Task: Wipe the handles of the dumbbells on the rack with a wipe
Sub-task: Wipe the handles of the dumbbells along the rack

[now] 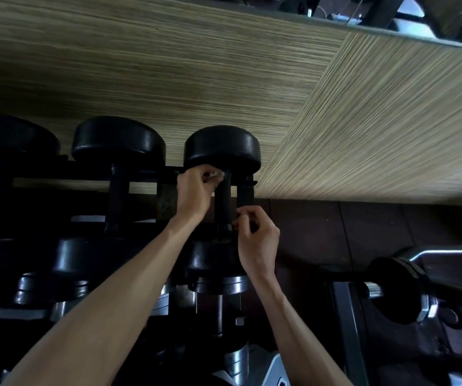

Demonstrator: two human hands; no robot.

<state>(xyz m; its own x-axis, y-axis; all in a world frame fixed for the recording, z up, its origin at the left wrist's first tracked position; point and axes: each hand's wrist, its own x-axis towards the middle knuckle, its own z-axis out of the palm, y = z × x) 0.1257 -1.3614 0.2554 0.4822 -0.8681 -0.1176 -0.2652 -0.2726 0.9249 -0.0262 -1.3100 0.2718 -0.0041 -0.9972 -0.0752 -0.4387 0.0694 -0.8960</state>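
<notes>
Black dumbbells lie in a row on a dark rack [146, 174] against a wood-grain wall. The rightmost dumbbell [222, 146] has a dark handle [224, 201] running toward me. My left hand [196, 190] pinches a small pale wipe [215, 176] against the far end of that handle, just under the round head. My right hand [256, 235] is at the near end of the same handle, fingers curled and pinched beside it; whether it holds anything is hidden. Two more dumbbells [118, 143] sit to the left.
A lower rack tier holds more dumbbells with chrome collars [221, 284]. A barbell or weight with a black plate [400, 291] rests on a stand at the right. Dark rubber floor tiles [363, 227] lie beyond. The wood-grain wall [224, 65] stands close behind the rack.
</notes>
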